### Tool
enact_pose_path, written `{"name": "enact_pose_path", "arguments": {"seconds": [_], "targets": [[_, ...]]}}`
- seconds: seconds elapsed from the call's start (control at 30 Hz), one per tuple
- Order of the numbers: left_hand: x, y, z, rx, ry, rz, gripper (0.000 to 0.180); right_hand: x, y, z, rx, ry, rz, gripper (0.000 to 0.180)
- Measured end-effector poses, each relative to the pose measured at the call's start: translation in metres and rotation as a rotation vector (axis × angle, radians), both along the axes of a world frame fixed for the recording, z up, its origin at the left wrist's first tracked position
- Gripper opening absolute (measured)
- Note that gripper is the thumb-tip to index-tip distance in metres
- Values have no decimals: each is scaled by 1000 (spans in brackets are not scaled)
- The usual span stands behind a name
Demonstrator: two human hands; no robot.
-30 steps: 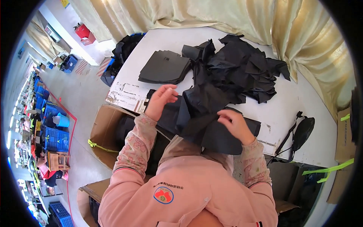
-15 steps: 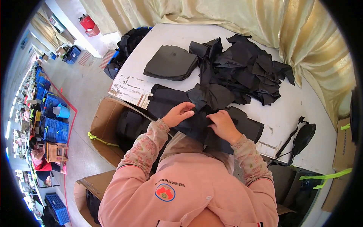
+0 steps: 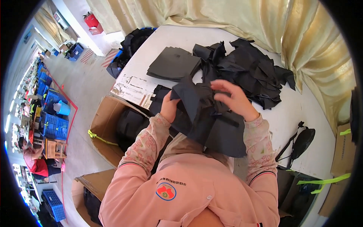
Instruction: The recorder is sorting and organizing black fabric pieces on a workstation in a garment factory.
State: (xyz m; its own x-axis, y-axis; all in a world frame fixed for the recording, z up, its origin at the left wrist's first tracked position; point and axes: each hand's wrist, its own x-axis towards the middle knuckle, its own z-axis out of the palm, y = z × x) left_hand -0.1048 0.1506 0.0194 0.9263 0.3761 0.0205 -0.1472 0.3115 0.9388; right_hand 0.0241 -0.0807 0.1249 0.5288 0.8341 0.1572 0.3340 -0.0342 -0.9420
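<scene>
My left hand is closed on the edge of a black fabric piece, lifted and folded over in front of me. To its right my right hand hovers with fingers apart and nothing visible between them, close to the fabric's right side. Under and beside the lifted piece lie flat black panels at the table's near edge, partly over my lap. Beyond my left hand is a neat stack of black panels. A heap of crumpled black fabric spreads behind my right hand.
On the white table, a black pouch with a strap lies at the right. An open cardboard box holding black items stands at the left. Cream curtains hang behind. Blue crates and a seated person are far left.
My left hand has moved slightly left and up, raising the black fabric piece. My right hand has come off the fabric and moved up and right, its fingers spreading.
</scene>
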Motion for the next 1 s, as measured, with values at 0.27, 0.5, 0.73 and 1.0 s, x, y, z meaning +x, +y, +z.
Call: {"name": "enact_pose_path", "arguments": {"seconds": [0.27, 0.5, 0.73, 1.0], "targets": [[-25, 37, -67, 57, 300, 588, 67, -22, -7, -113, -444, -817, -123, 48], [-49, -19, -1, 1025, -121, 480, 62, -23, 12, -93, -285, -839, -149, 10], [-17, -43, 7, 1097, -188, 238, 52, -67, 43, -3, -63, -829, -144, 11], [-20, -37, 40, 1151, -340, 217, 48, -81, 28, 22, -69, -877, -167, 12]]}}
